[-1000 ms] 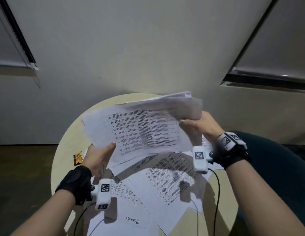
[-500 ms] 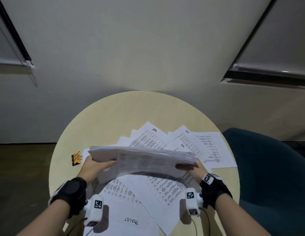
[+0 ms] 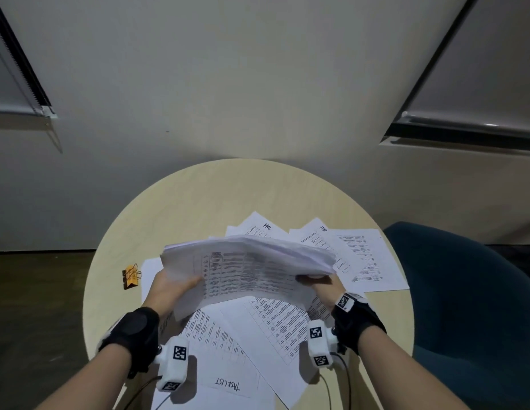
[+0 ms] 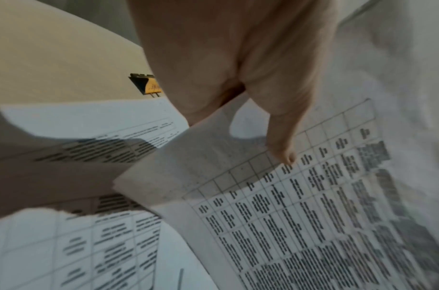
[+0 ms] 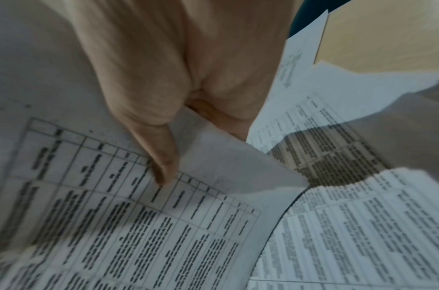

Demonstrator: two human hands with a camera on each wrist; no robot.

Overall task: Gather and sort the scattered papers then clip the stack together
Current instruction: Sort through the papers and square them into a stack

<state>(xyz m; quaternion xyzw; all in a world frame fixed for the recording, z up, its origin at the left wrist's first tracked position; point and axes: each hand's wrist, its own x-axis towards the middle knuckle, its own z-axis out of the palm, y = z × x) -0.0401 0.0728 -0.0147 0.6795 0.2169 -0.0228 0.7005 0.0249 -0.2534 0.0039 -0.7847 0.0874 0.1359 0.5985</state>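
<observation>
You are partway through the gathering step: the room's plain pale wall (image 3: 257, 84) fills the background, with a lowered grey roller blind (image 3: 9, 69) at the left edge and another (image 3: 479, 69) at the right, and a dark teal upholstered chair (image 3: 465, 291) sits just beside the table on your right.

In front of you is the round, pale wood-grain table (image 3: 198, 208). Loose white printed sheets (image 3: 370, 261) lie fanned across its near and right parts, overlapping one another, and one near your body carries a handwritten heading.

Above them you hold the thick sheaf of white printed papers (image 3: 246, 267) off the table, bowed in the middle, its edges uneven. Your left hand (image 3: 169, 291) clasps the sheaf's left side, thumb on top and fingers beneath. Your right hand (image 3: 322, 288) pinches the right side the same way; the wrist views show each thumb pressed onto the printed grid.

The small orange-and-black binder clip (image 3: 130, 276) rests on bare table, left of the papers and near your left hand, untouched.

Judging by this, the sheaf is not square and much paper remains scattered. The next move likely calls for setting the sheaf down or tapping its edges level, then collecting the remaining sheets before you reach for the clip. Keep both grips firm, since a bowed bundle may shed pages.
</observation>
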